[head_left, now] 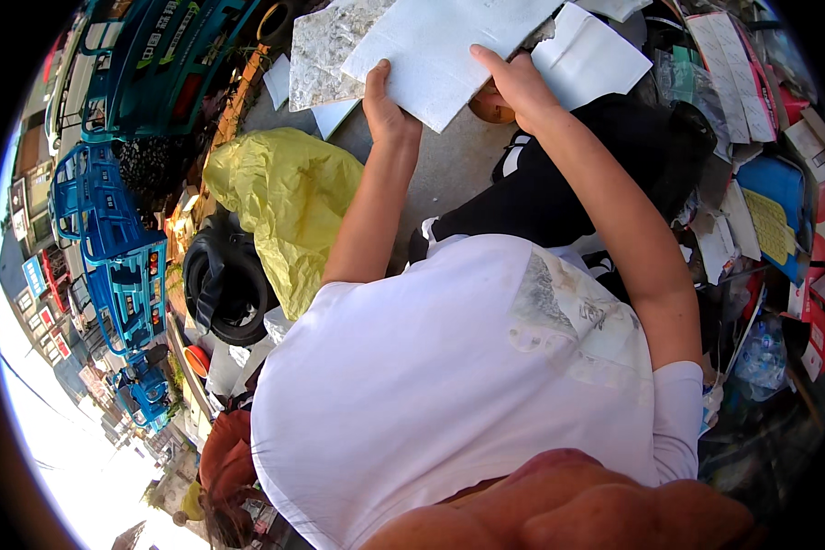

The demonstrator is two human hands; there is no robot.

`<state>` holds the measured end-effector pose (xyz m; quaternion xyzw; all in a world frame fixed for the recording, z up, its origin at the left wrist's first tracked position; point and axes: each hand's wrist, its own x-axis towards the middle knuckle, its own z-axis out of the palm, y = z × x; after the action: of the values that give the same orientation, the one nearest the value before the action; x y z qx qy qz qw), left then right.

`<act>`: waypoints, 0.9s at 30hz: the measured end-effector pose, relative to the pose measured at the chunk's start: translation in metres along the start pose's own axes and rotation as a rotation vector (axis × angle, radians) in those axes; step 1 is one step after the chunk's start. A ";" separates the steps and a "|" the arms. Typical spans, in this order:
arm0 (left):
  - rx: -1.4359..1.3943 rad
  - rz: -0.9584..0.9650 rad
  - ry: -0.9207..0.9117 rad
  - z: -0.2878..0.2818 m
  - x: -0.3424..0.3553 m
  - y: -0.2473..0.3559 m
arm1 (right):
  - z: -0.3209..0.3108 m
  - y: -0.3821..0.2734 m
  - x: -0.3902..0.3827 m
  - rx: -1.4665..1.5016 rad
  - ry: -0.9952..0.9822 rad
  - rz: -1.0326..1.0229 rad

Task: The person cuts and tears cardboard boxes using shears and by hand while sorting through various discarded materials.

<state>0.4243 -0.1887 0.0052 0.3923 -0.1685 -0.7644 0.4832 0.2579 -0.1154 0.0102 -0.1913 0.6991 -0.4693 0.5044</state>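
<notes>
Both hands were raised ahead of the body at a white sheet of board (pixel 435 46) held near the top of the view. The left hand (pixel 385 105) gripped the sheet's lower left edge, thumb on top and fingers hidden beneath. The right hand (pixel 515 82) was closed on the lower right edge, its thumb lying across the face. The sheet overlapped a mottled grey slab (pixel 325 50) to its left and a folded white paper (pixel 587 57) to its right. Below lay a concrete floor (pixel 449 170). A crumpled yellow plastic bag (pixel 284 202) sat left of the left forearm, beside a black tyre (pixel 225 280). Stacked card and paper scraps (pixel 765 202) crowded the right side.
</notes>
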 end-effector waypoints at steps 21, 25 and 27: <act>0.242 -0.361 0.154 -0.070 0.150 -0.060 | -0.269 0.018 -0.078 0.317 0.462 -0.279; 0.282 -0.144 -0.291 0.090 0.075 -0.059 | -0.316 0.097 -0.077 0.212 0.449 -0.147; 0.237 -0.147 -0.533 0.156 0.046 -0.078 | -0.326 0.145 -0.083 0.094 0.452 -0.039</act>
<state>0.2478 -0.2105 0.0348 0.2427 -0.3486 -0.8484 0.3159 0.0342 0.1674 -0.0527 -0.0710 0.7680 -0.5418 0.3340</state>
